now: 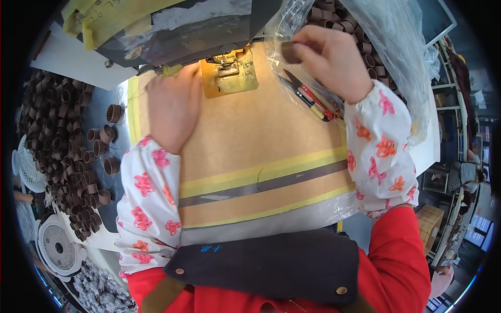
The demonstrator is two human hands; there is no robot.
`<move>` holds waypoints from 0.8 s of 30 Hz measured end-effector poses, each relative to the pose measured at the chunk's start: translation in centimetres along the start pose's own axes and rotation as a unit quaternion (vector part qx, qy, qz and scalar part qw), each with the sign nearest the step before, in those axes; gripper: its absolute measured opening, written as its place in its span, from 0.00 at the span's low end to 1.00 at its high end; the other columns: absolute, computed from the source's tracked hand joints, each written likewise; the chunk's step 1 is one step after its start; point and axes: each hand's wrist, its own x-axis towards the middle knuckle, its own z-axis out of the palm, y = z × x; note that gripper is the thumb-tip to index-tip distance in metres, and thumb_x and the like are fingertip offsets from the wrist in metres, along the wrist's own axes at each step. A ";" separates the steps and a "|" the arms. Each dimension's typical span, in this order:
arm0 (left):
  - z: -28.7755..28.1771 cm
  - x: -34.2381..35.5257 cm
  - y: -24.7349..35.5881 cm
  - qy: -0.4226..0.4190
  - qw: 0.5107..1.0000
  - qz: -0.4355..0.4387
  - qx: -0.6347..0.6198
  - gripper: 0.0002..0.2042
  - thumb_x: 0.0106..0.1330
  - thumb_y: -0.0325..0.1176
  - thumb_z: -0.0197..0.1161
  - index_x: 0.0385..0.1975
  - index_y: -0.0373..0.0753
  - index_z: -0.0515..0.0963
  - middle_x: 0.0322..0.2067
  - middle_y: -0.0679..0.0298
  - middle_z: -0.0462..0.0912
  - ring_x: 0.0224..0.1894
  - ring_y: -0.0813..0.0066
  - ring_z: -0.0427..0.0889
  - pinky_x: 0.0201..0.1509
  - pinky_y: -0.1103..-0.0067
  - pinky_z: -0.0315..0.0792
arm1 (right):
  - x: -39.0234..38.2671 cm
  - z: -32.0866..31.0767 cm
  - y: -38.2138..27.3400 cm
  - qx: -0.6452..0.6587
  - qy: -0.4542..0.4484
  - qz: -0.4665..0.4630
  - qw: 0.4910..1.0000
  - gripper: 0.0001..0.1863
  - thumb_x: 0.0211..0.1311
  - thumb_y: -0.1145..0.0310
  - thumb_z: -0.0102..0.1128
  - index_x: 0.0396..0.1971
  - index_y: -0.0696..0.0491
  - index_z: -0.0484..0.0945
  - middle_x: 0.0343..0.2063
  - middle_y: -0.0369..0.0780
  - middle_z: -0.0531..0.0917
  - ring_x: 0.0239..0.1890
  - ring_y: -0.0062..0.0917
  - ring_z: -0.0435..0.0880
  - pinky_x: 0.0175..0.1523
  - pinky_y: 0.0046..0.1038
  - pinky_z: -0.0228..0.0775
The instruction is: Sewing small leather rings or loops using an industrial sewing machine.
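Observation:
My right hand [334,60] pinches a small brown loop [289,52] between thumb and fingers, up at the right of the sewing machine [182,36]. Back down, my left hand [175,109] rests on the tan work surface [261,125], just left of the machine's lit needle area [228,70]. Its fingertips are smeared and partly hidden by the machine head, so whether they hold anything does not show. Below the right hand lie a red-handled tool [318,99] and thread snips with a yellow-and-black handle [311,106].
A big heap of brown loops [57,120] covers the left side, with several strays [110,166] beside it. More loops [373,57] fill a clear plastic bag [402,68] at the right. A white fan [57,245] stands lower left. Dark cloth [266,266] lies across my lap.

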 end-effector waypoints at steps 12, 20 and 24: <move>-4.8 -0.2 -1.0 0.056 0.996 -0.006 0.063 0.10 0.56 0.31 0.58 0.35 0.34 0.78 0.31 0.51 0.76 0.34 0.55 0.74 0.38 0.70 0.68 | -1.0 5.9 -1.9 0.201 -0.052 0.146 0.967 0.06 0.45 0.73 0.57 0.20 0.60 0.73 0.18 0.41 0.77 0.20 0.24 0.77 0.26 0.25 0.66; 0.6 1.0 1.5 -0.025 0.997 0.004 -0.078 0.08 0.56 0.27 0.56 0.34 0.32 0.74 0.26 0.52 0.77 0.30 0.55 0.76 0.34 0.68 0.68 | -0.5 6.1 -2.6 0.311 -0.137 0.175 0.924 0.05 0.55 0.75 0.53 0.30 0.60 0.75 0.21 0.33 0.77 0.20 0.11 0.73 0.25 0.14 0.65; 0.8 1.1 1.6 -0.011 0.990 -0.010 -0.138 0.08 0.57 0.28 0.56 0.34 0.32 0.74 0.21 0.55 0.76 0.25 0.57 0.75 0.29 0.69 0.68 | -0.1 5.8 -2.1 0.323 -0.182 0.184 0.910 0.08 0.56 0.73 0.52 0.34 0.61 0.75 0.21 0.34 0.78 0.19 0.12 0.73 0.23 0.14 0.65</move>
